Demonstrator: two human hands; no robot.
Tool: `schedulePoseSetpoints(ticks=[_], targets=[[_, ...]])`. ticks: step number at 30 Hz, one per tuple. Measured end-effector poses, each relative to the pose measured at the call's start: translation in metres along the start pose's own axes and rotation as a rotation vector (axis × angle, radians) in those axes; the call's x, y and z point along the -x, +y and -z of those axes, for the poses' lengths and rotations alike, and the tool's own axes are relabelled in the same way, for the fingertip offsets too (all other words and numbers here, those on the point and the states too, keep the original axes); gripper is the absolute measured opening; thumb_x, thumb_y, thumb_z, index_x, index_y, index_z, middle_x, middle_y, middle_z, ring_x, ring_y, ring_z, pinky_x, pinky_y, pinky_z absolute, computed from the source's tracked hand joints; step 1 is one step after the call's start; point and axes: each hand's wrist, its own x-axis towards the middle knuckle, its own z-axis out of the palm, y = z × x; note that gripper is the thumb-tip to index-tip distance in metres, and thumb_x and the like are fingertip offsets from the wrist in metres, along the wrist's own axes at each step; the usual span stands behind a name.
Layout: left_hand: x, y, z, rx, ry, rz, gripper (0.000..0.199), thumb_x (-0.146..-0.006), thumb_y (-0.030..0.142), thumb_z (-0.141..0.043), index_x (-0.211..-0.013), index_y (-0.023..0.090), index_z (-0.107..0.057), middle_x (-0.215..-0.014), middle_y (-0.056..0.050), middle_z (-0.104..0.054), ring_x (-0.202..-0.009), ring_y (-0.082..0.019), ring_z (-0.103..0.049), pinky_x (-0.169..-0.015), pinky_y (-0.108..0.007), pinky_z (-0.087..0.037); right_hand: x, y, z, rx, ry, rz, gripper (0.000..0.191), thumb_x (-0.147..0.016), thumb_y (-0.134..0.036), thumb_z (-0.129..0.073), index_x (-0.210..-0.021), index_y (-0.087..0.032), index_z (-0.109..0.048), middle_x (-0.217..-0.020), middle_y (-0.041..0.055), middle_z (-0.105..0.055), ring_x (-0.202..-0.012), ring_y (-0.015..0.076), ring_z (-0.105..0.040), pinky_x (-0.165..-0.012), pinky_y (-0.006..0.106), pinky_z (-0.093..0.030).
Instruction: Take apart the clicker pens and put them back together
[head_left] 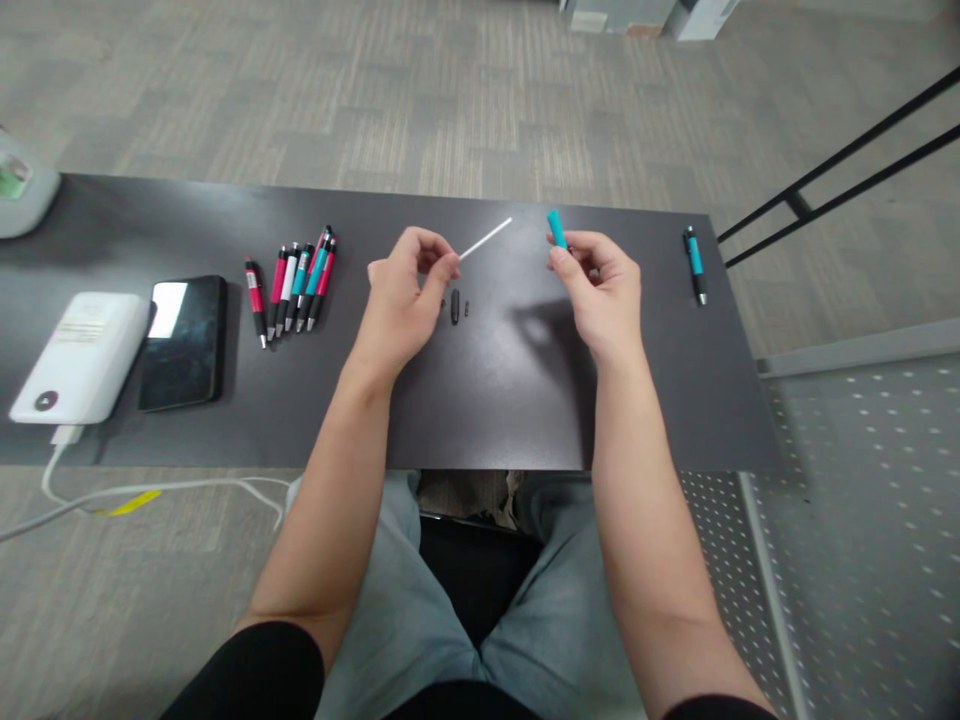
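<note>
Between the thumb and fingers of my left hand (409, 295) is a thin white pen refill (486, 239), its free end pointing up and right. My right hand (601, 290) pinches a teal pen barrel (556, 228), tilted with its upper end away from me. The two pieces are apart, both held above the dark table (495, 400). Just right of my left hand lie a small black pen part (455, 307) and a tiny dark piece (466, 309). Another small dark bit is partly hidden by my left fingers.
Several pink, teal and white pens (300, 285) lie at the left. Beyond them are a black phone-like device (184, 345) and a white power bank (82, 355) with a cable (56, 465). One teal pen (696, 265) lies near the right edge.
</note>
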Motion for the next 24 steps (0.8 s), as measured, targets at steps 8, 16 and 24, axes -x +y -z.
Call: schedulePoseSetpoints(ticks=[8, 16, 24], targets=[[-0.009, -0.019, 0.018, 0.116, 0.088, -0.054, 0.028, -0.115, 0.054, -0.088, -0.106, 0.029, -0.080, -0.099, -0.004, -0.080, -0.092, -0.026, -0.075, -0.088, -0.040, -0.065, 0.008, -0.025, 0.001, 0.371, -0.245, 0.159, 0.020, -0.121, -0.045, -0.083, -0.129, -0.031, -0.094, -0.116, 0.0111, -0.086, -0.115, 0.0368, -0.075, -0.119, 0.062, -0.059], [-0.007, -0.013, 0.017, 0.114, 0.120, -0.067, 0.033, -0.113, 0.059, -0.094, -0.109, 0.028, -0.083, -0.105, -0.004, -0.084, -0.089, -0.023, -0.075, -0.083, -0.038, -0.064, 0.007, -0.024, 0.004, 0.367, -0.313, 0.183, 0.021, -0.121, -0.042, -0.082, -0.136, -0.036, -0.095, -0.122, 0.0134, -0.087, -0.119, 0.0433, -0.074, -0.118, 0.073, -0.058], [-0.005, -0.012, 0.011, 0.126, 0.073, -0.051, 0.036, -0.110, 0.060, -0.097, -0.111, 0.028, -0.081, -0.109, -0.004, -0.085, -0.091, -0.023, -0.076, -0.082, -0.037, -0.064, 0.010, -0.034, -0.001, 0.315, -0.341, 0.250, 0.022, -0.121, -0.038, -0.084, -0.136, -0.030, -0.098, -0.121, 0.0120, -0.092, -0.113, 0.0377, -0.077, -0.112, 0.062, -0.059]])
